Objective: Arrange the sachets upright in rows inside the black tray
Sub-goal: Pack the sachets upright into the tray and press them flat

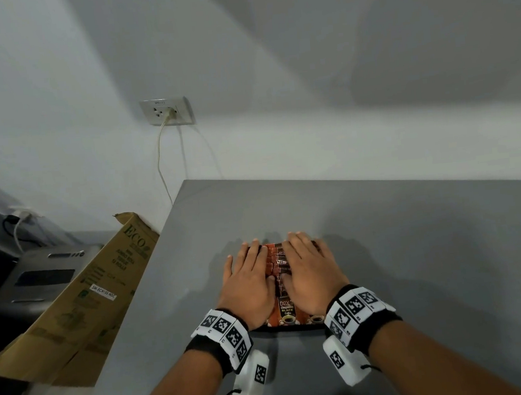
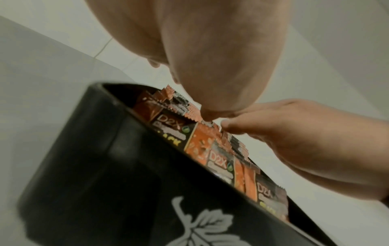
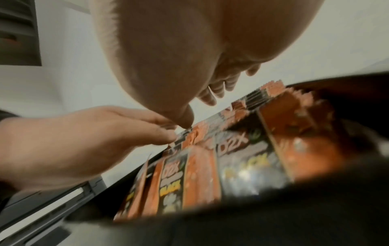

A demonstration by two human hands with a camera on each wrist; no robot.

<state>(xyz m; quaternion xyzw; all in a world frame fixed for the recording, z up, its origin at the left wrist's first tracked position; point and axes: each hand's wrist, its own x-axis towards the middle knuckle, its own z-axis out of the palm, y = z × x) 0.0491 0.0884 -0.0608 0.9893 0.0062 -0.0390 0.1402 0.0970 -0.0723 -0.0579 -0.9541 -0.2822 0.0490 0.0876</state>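
Both hands flat, fingers straight: left hand (image 1: 250, 281) and right hand (image 1: 307, 269) press on upright sachets (image 1: 278, 263). Sachets fill black tray (image 2: 118, 174) on table (image 1: 414, 246).

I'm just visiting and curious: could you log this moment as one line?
left hand: flat on sachets | right hand: flat on sachets | sachets: upright in black tray | table

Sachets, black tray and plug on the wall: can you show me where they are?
sachets (image 1: 286, 311), head view, printed front of the nearest packet.
black tray (image 2: 101, 166), left wrist view, its outer side wall.
plug (image 1: 170, 112), head view, where the cord enters the wall socket.
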